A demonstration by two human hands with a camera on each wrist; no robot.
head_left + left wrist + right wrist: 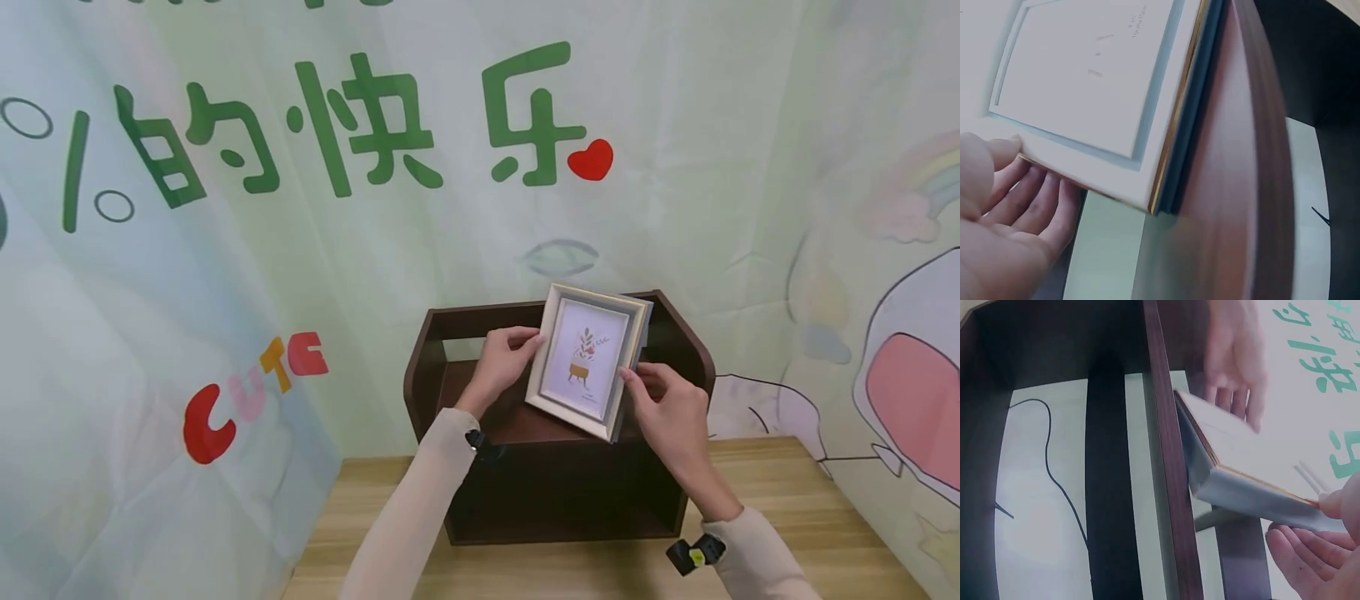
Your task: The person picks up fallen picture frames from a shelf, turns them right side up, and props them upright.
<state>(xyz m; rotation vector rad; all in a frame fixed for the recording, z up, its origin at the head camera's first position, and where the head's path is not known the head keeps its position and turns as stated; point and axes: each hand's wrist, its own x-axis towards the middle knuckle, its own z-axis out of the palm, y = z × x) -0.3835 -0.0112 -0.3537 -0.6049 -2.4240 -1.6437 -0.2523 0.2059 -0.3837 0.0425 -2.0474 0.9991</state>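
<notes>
A picture frame (551,358) with a pale, gold-edged border and a small plant print is tilted above the upper shelf (517,423) of a dark brown wooden rack. My left hand (501,362) pinches its left edge, thumb on the front face and fingers behind, as the left wrist view also shows at the frame's border (1085,159). On the opposite edge, my right hand (672,412) grips it between thumb and fingers. In the right wrist view the frame's thick grey-blue side (1254,503) shows, its lower corner close by the shelf edge (1169,456).
The rack's side panels (686,342) rise left and right of the frame, with an open lower compartment (562,492) beneath. It stands on a light wood-grain table (787,500) against a printed cloth backdrop (375,250). A thin black cable (1050,456) hangs behind the rack.
</notes>
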